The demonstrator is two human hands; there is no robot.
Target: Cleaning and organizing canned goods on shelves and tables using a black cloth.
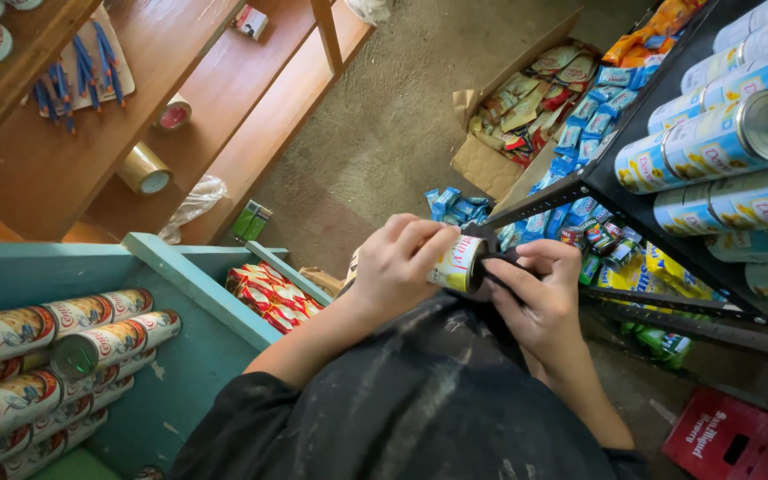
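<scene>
Right at centre, the left hand [399, 264] grips a small can [457, 263] with a cream-yellow label, lying sideways. At its 3 o'clock the right hand [537, 298] presses a dark cloth [496, 265] over its end, hiding the lid. Farther off at 2 o'clock, blue-labelled cans [722, 138] are cut off by the frame.

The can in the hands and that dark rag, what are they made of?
The can looks like metal with a glossy paper label; similar cans on the black shelf show shiny silver ends. The dark rag looks like soft cloth, since it bunches under the right hand. The left hand grips the can.
</scene>
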